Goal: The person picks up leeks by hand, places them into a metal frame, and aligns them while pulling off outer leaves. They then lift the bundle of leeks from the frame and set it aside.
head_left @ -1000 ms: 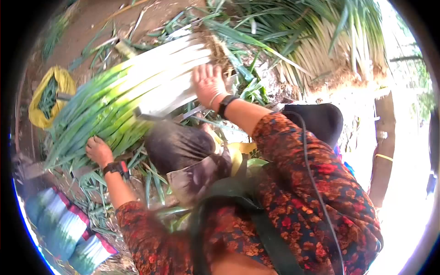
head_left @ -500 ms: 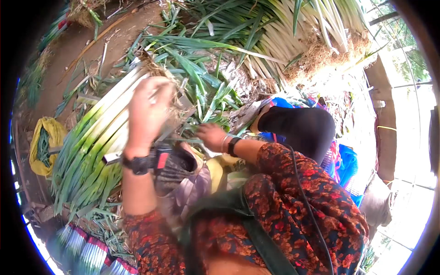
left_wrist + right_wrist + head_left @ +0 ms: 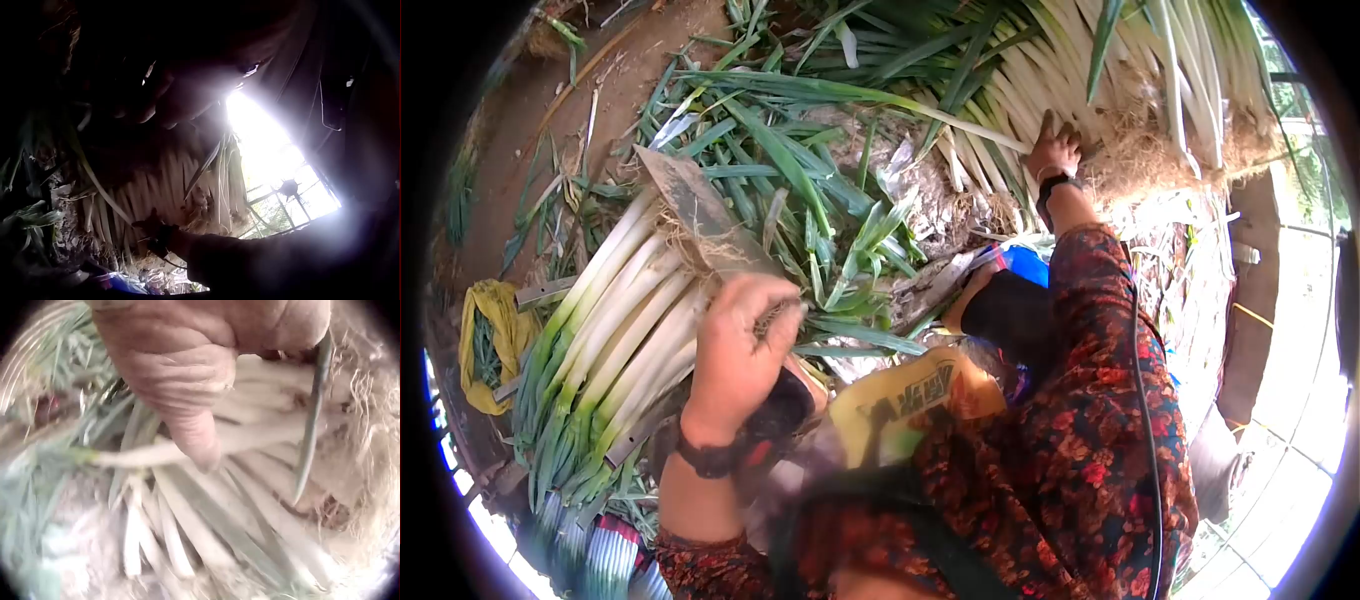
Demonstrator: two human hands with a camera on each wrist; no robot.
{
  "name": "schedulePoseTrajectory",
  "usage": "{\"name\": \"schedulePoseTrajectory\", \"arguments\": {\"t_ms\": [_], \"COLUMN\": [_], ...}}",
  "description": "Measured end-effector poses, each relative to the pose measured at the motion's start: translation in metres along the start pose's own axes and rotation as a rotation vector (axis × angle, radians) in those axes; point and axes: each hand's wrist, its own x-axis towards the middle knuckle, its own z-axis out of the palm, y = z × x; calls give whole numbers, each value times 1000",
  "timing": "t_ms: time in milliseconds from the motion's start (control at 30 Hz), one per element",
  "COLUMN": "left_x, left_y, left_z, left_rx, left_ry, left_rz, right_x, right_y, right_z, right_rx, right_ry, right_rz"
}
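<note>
My right hand (image 3: pixel 1056 158) is stretched out over a large pile of leeks (image 3: pixel 1020 90) at the upper right, fingers spread on the white stalks. Up close in the right wrist view, the thumb lies across one pale leek stem (image 3: pixel 250 437), with shaggy roots (image 3: pixel 369 412) to the right. My left hand (image 3: pixel 740 340) is raised near the root end of a row of leeks (image 3: pixel 625 320), its fingers loosely bent and thumb apart. That row rests between metal bars (image 3: pixel 635 440), roots toward a flat plate (image 3: pixel 680 190). The left wrist view shows the left hand (image 3: pixel 187 87) in deep shadow.
Cut green leaves (image 3: pixel 780 160) litter the ground between the row and the pile. A yellow sack (image 3: pixel 485 330) of leaves stands at far left. Bundled leeks (image 3: pixel 610 550) with coloured bands lie at lower left. A yellow printed sheet (image 3: pixel 930 400) covers my lap.
My right hand has gone from the row's white stalks to the leek pile at upper right. My left hand has come off the leaves and up toward the root end.
</note>
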Motion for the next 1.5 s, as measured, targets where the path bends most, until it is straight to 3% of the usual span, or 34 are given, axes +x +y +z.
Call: {"name": "schedulePoseTrajectory", "arguments": {"t_ms": [33, 100, 167, 233, 333, 433, 500, 567, 633, 667, 733, 767, 833, 933, 1033, 1067, 1100, 1167, 1233, 1300, 1400, 1500], "left_x": [2, 2, 3, 4, 6, 5, 4, 5, 6, 9, 9, 13, 15, 13, 16, 17, 19, 25, 25, 24, 19, 13], "left_y": [0, -4, -5, -6, -6, -2, 1, 1, 0, -8, -23, -28, -42, -43, -44, -38, -31, -24, -14, -4, 6, 8], "left_z": [2, 5, 7, 6, 5, 5, 9, 12, 14, 16, 23, 27, 40, 54, 58, 65, 58, 57, 46, 38, 17, 1], "left_rx": [-16, 14, 20, 39, 57, 26, 4, 17, -1, -149, -339, -378, -465, -554, -1004, -1132, -1239, -1383, -1519, -1692, -1622, -1569], "left_ry": [-27, -62, -78, -89, -84, -37, -5, 51, 34, -2, -90, -130, -224, -283, -361, -169, -173, -169, -256, -313, -204, -5], "left_rz": [-18, -30, -54, -42, 8, 58, 94, 158, 86, 52, -81, -165, -274, -437, -450, -447, -479, -371, -245, -135, 0, 49], "right_x": [-6, 9, 12, 15, 18, 7, 3, -24, -94, -116, -173, -190, -232, -285, -343, -361, -375, -387, -394, -394, -397, -401], "right_y": [-3, 10, 5, 8, 13, 1, -17, -41, -73, -84, -106, -113, -113, -90, -57, -47, -39, -23, -16, -10, -9, -13], "right_z": [14, 84, 72, 38, 18, -11, 0, 18, -12, 13, 2, 36, -7, -109, -179, -197, -209, -221, -230, -232, -223, -186], "right_rx": [-103, 15, -43, 76, -110, 144, 153, 344, 519, 626, 729, 972, 1365, 1666, 1593, 1613, 1632, 1633, 1561, 1550, 1578, 1395], "right_ry": [39, 232, 155, -110, -39, -91, -187, -222, -298, -380, -574, -552, -665, -823, -873, -911, -951, -1122, -1058, -1234, -1281, -973], "right_rz": [-78, -130, -62, -60, -107, 1, 33, -73, -135, -203, -270, -282, -190, -245, -485, -525, -567, -600, -691, -720, -649, -531]}}
